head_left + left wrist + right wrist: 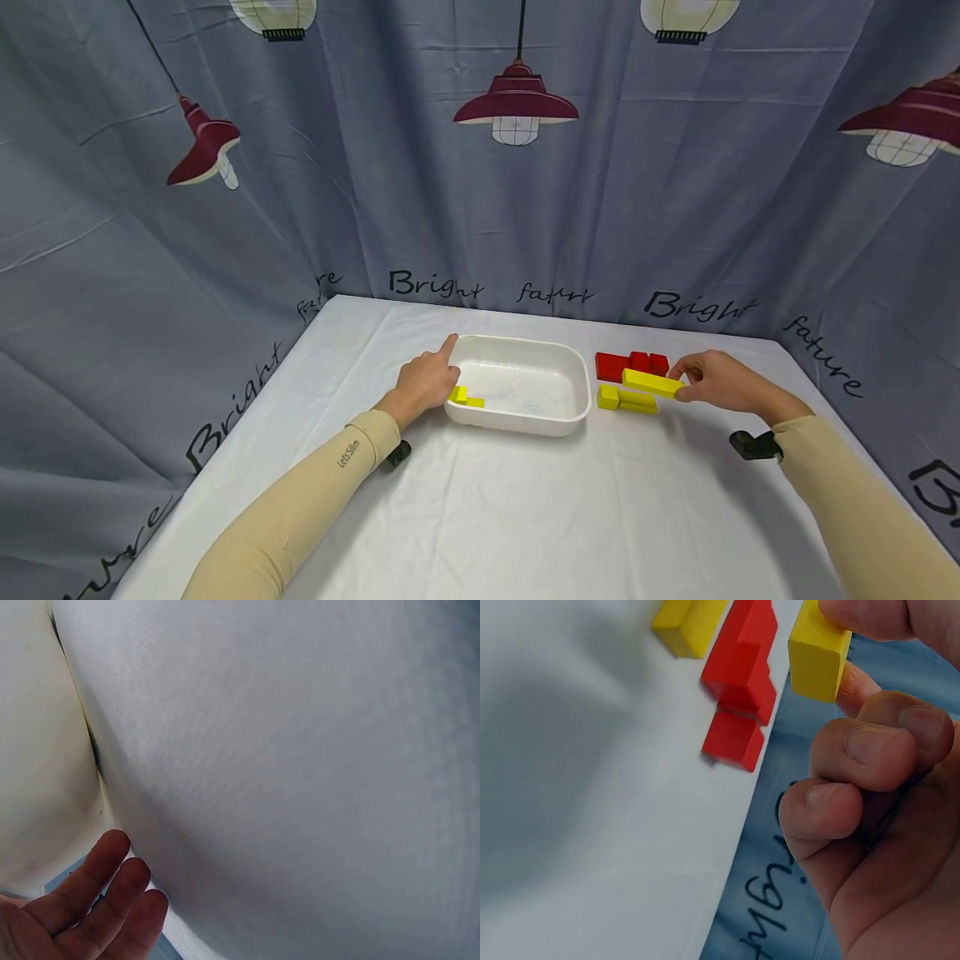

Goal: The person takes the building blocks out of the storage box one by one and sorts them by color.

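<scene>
My left hand [426, 379] is at the left end of a white rectangular basin [525, 423], its thumb over the rim and its index finger stretched along it. In the left wrist view, three fingers [124, 892] reach alongside the basin's pale outer wall. Small yellow blocks [459, 394] lie inside the basin beside that thumb. My right hand [720, 379] pinches one end of a long yellow block [651, 382] between thumb and fingertips, above the other blocks. Under it lie more yellow blocks [637, 402], with red blocks [613, 367] just behind them.
A white cloth [525, 517] covers the table. Grey-blue curtains [420, 192] printed with lamps and lettering stand along its back and sides. The red blocks sit near the table's far edge, to the right of the basin.
</scene>
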Motion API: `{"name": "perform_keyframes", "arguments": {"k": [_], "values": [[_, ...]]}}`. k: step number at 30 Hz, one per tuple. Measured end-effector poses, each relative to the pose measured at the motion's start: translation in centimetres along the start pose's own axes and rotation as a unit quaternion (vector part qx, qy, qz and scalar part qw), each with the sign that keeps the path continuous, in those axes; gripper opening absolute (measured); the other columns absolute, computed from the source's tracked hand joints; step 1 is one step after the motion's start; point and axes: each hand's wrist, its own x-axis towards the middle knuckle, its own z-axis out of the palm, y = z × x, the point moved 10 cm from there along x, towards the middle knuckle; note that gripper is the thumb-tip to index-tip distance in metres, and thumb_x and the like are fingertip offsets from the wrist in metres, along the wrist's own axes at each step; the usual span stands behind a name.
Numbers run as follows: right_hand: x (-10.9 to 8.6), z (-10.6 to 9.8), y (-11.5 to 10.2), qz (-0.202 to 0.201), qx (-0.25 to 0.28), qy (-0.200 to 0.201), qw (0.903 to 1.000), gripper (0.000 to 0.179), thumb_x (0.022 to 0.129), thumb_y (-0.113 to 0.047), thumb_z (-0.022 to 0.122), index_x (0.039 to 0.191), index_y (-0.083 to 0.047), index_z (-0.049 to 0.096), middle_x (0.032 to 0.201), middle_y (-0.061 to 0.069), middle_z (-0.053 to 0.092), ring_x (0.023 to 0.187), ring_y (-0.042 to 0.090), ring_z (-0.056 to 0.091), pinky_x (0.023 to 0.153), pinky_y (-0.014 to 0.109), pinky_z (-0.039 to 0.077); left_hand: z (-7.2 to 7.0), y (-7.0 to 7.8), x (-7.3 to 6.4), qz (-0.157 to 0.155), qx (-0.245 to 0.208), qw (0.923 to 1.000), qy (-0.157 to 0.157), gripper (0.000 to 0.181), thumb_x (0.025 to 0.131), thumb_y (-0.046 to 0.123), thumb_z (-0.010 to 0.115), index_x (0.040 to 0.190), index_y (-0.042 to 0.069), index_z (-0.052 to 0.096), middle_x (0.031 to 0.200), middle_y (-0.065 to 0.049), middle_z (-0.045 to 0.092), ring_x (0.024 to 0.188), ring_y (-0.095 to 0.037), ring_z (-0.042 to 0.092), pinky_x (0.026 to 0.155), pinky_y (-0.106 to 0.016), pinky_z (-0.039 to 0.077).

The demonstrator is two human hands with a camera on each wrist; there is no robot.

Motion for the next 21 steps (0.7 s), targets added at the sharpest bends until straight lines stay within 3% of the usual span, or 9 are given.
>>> {"name": "perform_keyframes", "arguments": {"k": [21], "values": [[-1.1,1.7,6.4,0.062,0.017,-0.004,0.9979,0.04,0.084,-0.021,0.074,0.115,0.004,0.066,0.075,0.003,0.043,0.075,0.02,0.045,0.061,0.03,0.034,0.2,-0.1,0.2,-0.006,0.001,1.0,-0.005,0.065,0.101,0.031,0.042,0.162,0.025,0.02,0.108,-0.014,0.072,0.073,-0.024,0.061,0.068,-0.042,0.051]]}}
